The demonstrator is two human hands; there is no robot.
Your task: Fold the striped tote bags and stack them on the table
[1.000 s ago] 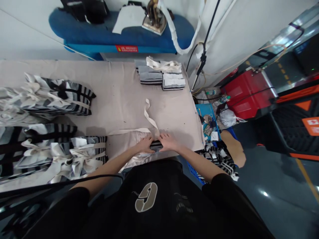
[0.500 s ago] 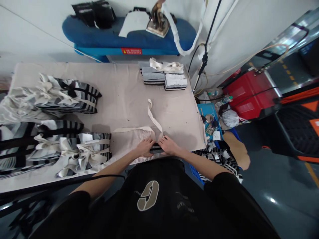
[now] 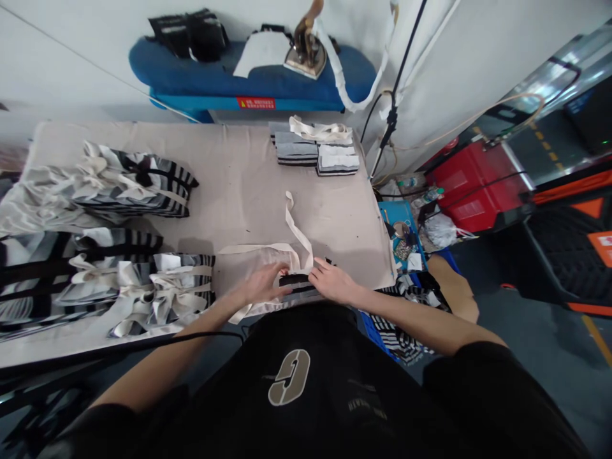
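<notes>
Black-and-grey striped folded cloth [image 3: 302, 291] more exposed: left hand [image 3: 262, 284] drawn outward, fingers parted, seemingly empty; pinning likely eased. Right hand [image 3: 335, 282] at cloth's opposite end, fingers bent, hold unclear.

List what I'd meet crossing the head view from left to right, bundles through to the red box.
Tied striped bundles → left hand → folded striped cloth → right hand → blue tray → red box.
</notes>
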